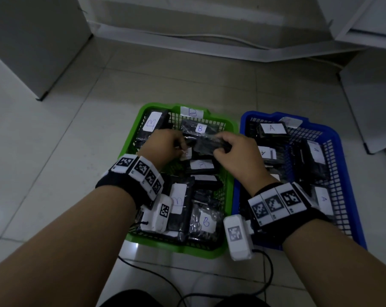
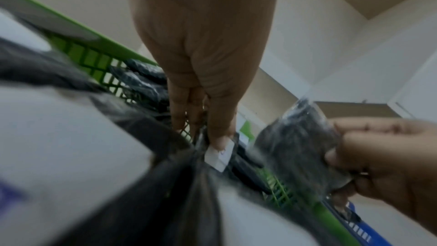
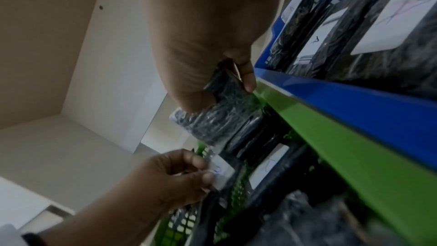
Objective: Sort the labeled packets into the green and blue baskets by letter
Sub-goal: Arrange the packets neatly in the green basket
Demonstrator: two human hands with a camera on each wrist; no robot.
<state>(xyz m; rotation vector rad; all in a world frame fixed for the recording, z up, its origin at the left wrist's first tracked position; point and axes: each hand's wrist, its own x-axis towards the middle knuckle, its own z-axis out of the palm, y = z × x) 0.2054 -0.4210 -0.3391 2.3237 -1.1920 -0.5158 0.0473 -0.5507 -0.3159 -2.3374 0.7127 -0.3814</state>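
Over the green basket point(image 1: 228, 124), the right hand point(image 1: 236, 149) clamps a soft, crinkly, light packet point(image 1: 206, 144) by its end, while the left hand point(image 1: 163, 145) pinches another packet's label point(image 2: 220, 154).

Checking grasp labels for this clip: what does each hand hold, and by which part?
The right hand grips a black packet by its right end. The left hand pinches a second packet's white label at its edge.

Head looks down; wrist views close, upward.
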